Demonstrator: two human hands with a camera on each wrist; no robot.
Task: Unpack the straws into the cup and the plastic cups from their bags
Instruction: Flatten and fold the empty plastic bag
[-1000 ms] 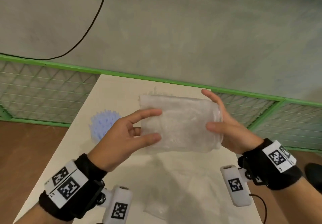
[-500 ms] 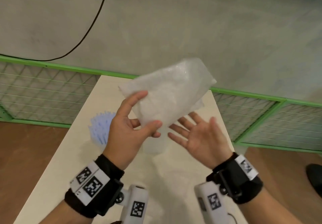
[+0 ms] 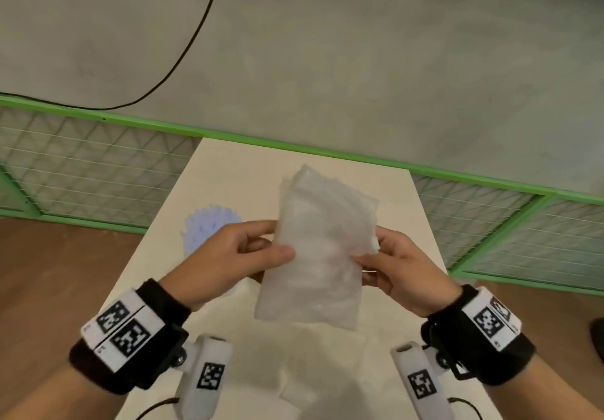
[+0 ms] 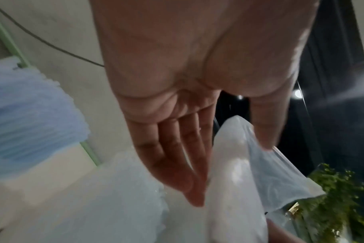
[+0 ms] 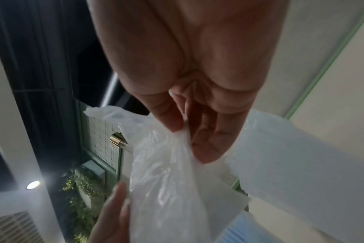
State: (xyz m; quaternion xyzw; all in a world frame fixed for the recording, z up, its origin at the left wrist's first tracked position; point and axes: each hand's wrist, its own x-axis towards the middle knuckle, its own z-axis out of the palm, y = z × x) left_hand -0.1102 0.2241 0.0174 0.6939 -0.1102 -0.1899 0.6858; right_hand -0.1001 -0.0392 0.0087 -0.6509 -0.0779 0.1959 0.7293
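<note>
A clear, limp plastic bag [image 3: 323, 256] hangs upright over the white table [image 3: 389, 200]. My left hand [image 3: 281, 243] pinches its left edge between thumb and fingers. My right hand [image 3: 366, 249] pinches the right edge. The left wrist view shows the left hand [image 4: 229, 172] with fingers behind the bag [image 4: 235, 189] and thumb in front. In the right wrist view the right hand [image 5: 187, 141] nips a fold of the bag [image 5: 166, 180]. A bundle of blue straws [image 3: 206, 226] stands at the table's left, beyond my left hand. A translucent bulk [image 5: 291, 156], likely the cups, lies below; my left hand hides most of it.
Another flat clear bag [image 3: 310, 383] lies on the table near its front edge. A green mesh fence [image 3: 98, 164] runs behind the table, and a black cable [image 3: 183, 50] crosses the grey floor beyond it. Brown floor shows on both sides.
A second ago both hands held the full bag sideways. Its bulk dropped out, the left hand lifted the limp bag, and the right hand, briefly open, now pinches it again.
</note>
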